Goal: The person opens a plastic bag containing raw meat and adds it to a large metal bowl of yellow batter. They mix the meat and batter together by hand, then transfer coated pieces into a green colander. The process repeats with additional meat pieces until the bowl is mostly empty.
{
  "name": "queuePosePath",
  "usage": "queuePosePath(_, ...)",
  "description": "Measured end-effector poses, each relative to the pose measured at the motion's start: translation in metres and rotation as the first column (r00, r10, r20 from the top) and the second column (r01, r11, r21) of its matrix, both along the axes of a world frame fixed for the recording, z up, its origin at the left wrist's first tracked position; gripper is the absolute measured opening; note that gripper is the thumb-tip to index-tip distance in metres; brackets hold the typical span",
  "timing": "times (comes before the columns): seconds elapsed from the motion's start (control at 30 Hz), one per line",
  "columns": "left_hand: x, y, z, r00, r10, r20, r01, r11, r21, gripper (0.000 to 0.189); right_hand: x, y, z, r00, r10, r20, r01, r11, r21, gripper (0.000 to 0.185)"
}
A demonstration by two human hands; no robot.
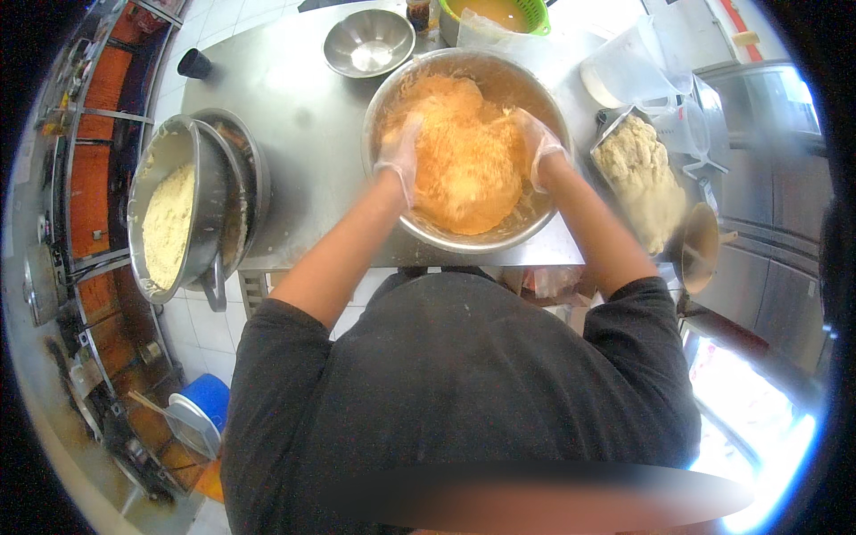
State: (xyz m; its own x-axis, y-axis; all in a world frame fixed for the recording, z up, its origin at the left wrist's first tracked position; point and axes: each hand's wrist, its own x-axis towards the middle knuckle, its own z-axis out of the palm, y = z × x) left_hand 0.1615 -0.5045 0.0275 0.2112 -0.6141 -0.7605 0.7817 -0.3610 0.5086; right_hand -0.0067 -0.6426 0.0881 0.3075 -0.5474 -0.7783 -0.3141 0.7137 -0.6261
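Note:
A large stainless steel bowl (468, 246) stands at the front edge of the steel table, holding an orange, crumbly, powdery mixture (468, 160). My left hand (401, 150), in a clear plastic glove, is inside the bowl at the mixture's left side. Across from it, my right hand (536, 144), gloved the same way, touches the mixture near the bowl's right wall. The fingers of both hands are blurred and partly covered by the mixture, so whether either one grips a portion cannot be told.
Left on the steel table (301, 134) is a pot of pale yellow crumbs (167, 227) above other vessels. An empty metal bowl (370, 43) and green colander (538, 17) stand at the back. Rightward are a tray of pale battered pieces (638, 174) and clear plastic jugs (628, 67).

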Motion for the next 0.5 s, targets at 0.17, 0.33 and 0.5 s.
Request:
queuePosePath(0.17, -0.037, 0.002, -0.119, 0.983, 0.033, 0.180, -0.072, 0.973, 0.217, 0.079, -0.003, 0.035, -0.097, 0.922, -0.015, -0.387, -0.002, 0.999, -0.042, 0.068)
queuePosePath(0.33, -0.023, -0.019, -0.082, 0.997, 0.038, 0.070, -0.042, 0.998, 0.053, 0.073, 0.016, 0.023, -0.145, 0.973, 0.229, 0.038, -0.232, 0.967, 0.108, 0.061)
queuePosePath(0.5, 0.011, -0.010, -0.030, 0.986, 0.021, 0.165, 0.005, 0.988, -0.156, 0.073, 0.018, 0.021, -0.090, 0.935, 0.147, 0.324, -0.157, 0.988, 0.002, 0.049)
